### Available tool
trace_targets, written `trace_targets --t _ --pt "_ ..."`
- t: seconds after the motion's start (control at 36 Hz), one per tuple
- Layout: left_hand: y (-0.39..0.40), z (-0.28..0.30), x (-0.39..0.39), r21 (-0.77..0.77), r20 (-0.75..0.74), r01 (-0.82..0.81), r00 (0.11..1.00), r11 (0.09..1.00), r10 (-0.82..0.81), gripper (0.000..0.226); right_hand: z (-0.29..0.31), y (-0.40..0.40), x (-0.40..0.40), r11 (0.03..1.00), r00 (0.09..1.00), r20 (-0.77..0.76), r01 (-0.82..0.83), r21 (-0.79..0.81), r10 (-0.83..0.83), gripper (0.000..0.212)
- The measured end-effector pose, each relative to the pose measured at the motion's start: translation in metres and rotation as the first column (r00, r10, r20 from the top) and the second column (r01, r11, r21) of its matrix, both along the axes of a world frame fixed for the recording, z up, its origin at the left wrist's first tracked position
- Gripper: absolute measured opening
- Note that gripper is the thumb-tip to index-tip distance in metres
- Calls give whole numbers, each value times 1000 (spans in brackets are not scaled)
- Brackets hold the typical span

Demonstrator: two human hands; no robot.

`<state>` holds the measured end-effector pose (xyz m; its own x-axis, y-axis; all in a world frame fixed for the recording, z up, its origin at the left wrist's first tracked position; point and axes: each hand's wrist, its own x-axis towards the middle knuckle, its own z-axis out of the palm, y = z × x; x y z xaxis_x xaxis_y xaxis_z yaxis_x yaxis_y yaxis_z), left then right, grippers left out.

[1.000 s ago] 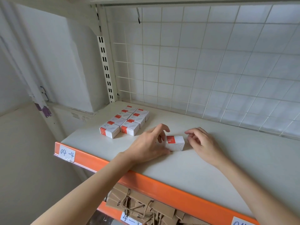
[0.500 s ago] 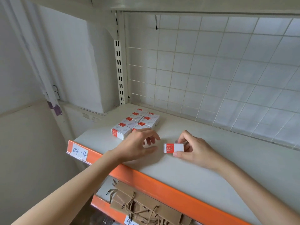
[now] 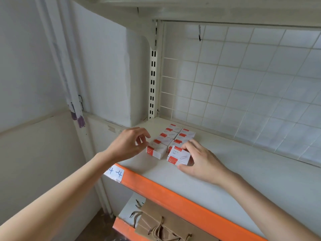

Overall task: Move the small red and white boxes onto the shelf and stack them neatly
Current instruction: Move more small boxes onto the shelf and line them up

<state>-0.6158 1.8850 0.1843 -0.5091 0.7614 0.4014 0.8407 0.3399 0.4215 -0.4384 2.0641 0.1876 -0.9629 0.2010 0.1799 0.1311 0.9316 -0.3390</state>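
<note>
Gripping one red and white box (image 3: 178,156) at the front of the box rows (image 3: 173,136), the right hand (image 3: 201,158) sits near the shelf (image 3: 243,171) orange edge (image 3: 173,193); left hand (image 3: 129,145) hovers loosely curled, holding nothing, just left of them.

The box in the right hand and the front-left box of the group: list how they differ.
The held box is pinched by the right hand and sits tilted, at the front of the right column; the front-left box lies flat and square on the shelf. The left hand hovers by the front-left box, fingers curled, gripping nothing. Both boxes are small, white with red ends.
</note>
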Motion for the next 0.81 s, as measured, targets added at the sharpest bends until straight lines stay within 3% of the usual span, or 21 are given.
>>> trace_targets --t 0.14,0.36,0.81 --pt "-1 -1 -14 -29 -7 55 998 998 -55 11 -4 -12 -13 992 996 44 67 105 -72 48" --pt "13 5 -18 -68 -33 202 978 977 -204 11 -5 -18 -11 994 994 46 93 61 -96 58" --pt "75 38 44 -166 -196 283 929 945 -313 12 11 7 75 986 992 36 115 120 -121 36"
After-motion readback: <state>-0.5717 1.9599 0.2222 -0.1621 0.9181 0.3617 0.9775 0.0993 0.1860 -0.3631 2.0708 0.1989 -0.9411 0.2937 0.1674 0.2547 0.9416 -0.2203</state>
